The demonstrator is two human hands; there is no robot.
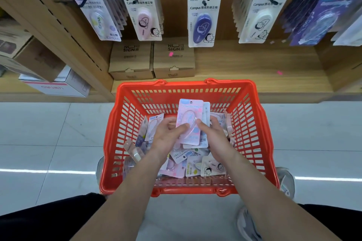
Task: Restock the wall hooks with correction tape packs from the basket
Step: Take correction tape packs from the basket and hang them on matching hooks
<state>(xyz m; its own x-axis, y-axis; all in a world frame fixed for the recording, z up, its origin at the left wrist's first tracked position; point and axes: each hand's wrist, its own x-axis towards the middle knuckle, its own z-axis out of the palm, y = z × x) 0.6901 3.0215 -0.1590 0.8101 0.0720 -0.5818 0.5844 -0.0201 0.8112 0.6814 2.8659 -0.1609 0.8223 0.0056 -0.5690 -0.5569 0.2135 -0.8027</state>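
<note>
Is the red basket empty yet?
Not empty: correction tape packs cover the basket bottom; left hand and right hand hold a pink pack.

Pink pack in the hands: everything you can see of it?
The pink pack is a pale pink card with blue patch and hang hole on top and a clear oval blister. Left hand and right hand pinch it face up over loose packs in the red basket; other packs stacked behind it.
</note>
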